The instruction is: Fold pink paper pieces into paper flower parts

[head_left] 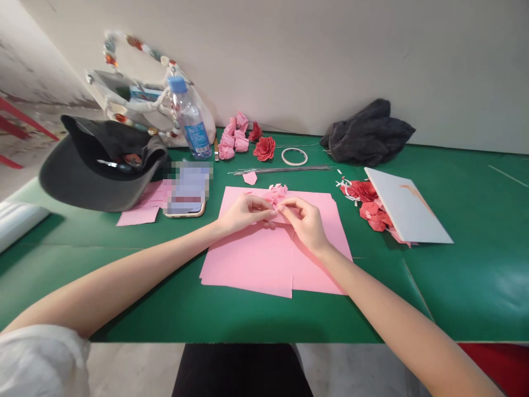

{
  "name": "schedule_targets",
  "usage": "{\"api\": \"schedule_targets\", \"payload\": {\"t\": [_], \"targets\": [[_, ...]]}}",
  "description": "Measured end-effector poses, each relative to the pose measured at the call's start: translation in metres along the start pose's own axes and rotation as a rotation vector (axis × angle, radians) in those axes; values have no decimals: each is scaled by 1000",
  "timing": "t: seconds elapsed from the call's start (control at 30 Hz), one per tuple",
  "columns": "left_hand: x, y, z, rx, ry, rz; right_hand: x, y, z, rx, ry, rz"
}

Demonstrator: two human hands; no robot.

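Both of my hands meet over a stack of pink paper sheets (252, 259) in the middle of the green table. My left hand (243, 214) is closed in a pinch on a small pink paper piece (285, 216). The fingertips of my right hand (306, 223) pinch the same piece from the other side. Its exact shape is mostly hidden by my fingers. Just behind my fingertips lie several small cut pink paper pieces (278, 192). One loose pink petal-shaped piece (250, 178) rests beyond the stack, beside a bundle of thin wires (285, 170).
At the back stand pink paper roses (235, 138), a red paper rose (264, 148) and a tape roll (295, 157). Leftward are a water bottle (192, 124), phone (187, 190), cap (99, 165) and beaded bag (202, 110). Rightward are black cloth (367, 135), red paper pieces (374, 215) and a white board (409, 209).
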State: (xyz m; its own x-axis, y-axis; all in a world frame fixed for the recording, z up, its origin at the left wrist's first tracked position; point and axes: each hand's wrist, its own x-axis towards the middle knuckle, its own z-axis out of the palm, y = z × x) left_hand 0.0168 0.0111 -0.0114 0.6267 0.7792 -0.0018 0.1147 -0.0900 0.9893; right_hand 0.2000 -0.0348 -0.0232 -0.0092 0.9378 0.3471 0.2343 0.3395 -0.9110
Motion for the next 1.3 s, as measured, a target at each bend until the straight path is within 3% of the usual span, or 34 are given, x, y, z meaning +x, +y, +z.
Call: {"api": "schedule_targets", "payload": {"t": [0.33, 0.53, 0.67, 0.93, 1.3], "targets": [[-1, 0, 2, -36, -23, 10, -1, -6, 0, -73, -53, 37], [-1, 4, 1, -37, 91, -34, 1, -3, 0, 32, 128, 52], [-2, 6, 1, -75, 53, -33, -1, -5, 2, 17, 146, 42], [-1, 5, 1, -105, 26, -44, -3, -7, 1, -46, 47, -109], [-2, 3, 1, -182, 48, -14, -2, -6, 0, -35, -17, -128]]}}
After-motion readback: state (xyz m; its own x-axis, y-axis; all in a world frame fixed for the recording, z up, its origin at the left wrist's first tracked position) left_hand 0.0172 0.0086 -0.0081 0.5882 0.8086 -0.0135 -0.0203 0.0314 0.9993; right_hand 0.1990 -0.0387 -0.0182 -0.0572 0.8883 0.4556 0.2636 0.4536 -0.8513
